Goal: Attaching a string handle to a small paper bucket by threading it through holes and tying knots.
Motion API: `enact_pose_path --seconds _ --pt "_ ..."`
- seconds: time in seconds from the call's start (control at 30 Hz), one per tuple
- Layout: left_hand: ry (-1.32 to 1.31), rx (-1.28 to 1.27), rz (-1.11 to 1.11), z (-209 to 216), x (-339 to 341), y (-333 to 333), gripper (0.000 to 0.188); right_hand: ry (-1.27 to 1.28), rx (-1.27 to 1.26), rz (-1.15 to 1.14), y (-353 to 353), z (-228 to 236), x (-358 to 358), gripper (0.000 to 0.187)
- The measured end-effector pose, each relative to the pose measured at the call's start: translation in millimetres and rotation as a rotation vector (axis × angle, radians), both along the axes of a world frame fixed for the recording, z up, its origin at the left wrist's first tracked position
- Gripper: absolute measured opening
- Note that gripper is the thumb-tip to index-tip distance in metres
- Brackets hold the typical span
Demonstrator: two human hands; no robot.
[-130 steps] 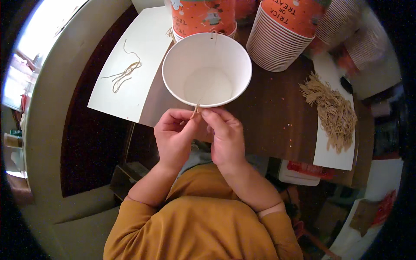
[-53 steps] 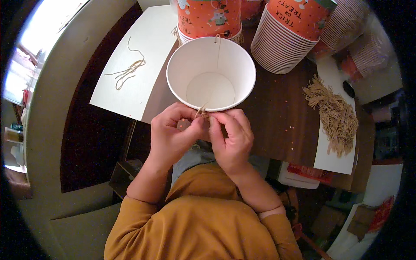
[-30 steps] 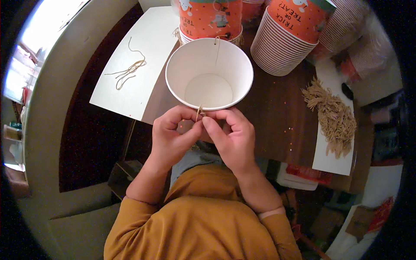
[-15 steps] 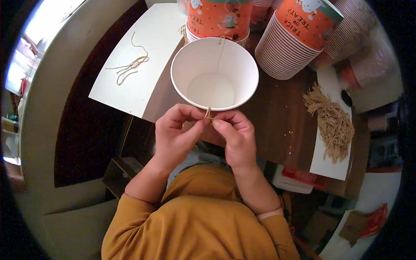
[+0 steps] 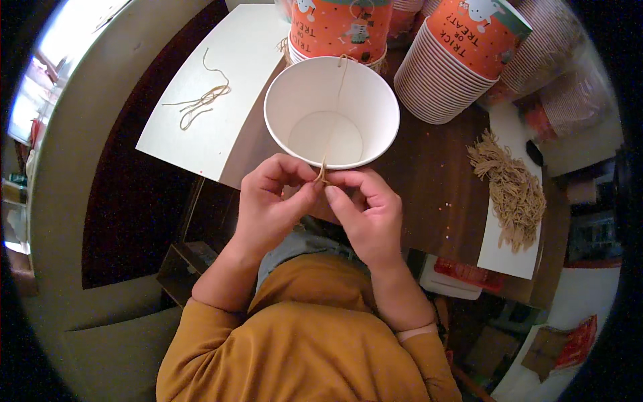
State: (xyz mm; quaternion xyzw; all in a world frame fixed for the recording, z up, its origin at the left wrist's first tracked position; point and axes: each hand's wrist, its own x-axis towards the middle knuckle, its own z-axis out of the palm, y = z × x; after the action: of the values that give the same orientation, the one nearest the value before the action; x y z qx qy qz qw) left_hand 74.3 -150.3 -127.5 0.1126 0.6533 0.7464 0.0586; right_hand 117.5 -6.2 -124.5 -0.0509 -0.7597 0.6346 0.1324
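A white paper bucket point(image 5: 301, 94) stands tilted with its mouth toward me. One piece of twine point(image 5: 343, 74) is looped over its far rim and hangs inside. At the near rim, thin tan twine point(image 5: 323, 171) runs over the edge into my fingertips. My left hand point(image 5: 271, 204) pinches it between thumb and forefinger. From the other side my right hand point(image 5: 370, 214) pinches the same twine, thumb on top. Both hands almost meet just below the rim. The knot or loop between the fingertips is mostly hidden.
Loose twine point(image 5: 201, 100) lies on white board at the left. Behind the bucket stand orange-printed paper buckets point(image 5: 341, 30), with a tall nested stack point(image 5: 442, 77) to the right. A bundle of cut twine point(image 5: 510, 194) rests on a white strip at the brown table's point(image 5: 429, 167) right.
My right hand has shifted slightly right, and the fingertips have closed up around the twine at the rim. The bucket has barely moved.
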Motion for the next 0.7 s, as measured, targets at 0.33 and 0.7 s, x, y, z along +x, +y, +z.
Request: enact_pose_path --seconds 0.33,0.7 --pt "0.031 -0.03 -0.022 3 0 1 0.01 0.208 0.4 0.037 11 11 -4 0.01" --pt "-0.018 0.014 -0.096 1 0 4 0.008 0.509 1.097 0.057 23 15 -4 0.008"
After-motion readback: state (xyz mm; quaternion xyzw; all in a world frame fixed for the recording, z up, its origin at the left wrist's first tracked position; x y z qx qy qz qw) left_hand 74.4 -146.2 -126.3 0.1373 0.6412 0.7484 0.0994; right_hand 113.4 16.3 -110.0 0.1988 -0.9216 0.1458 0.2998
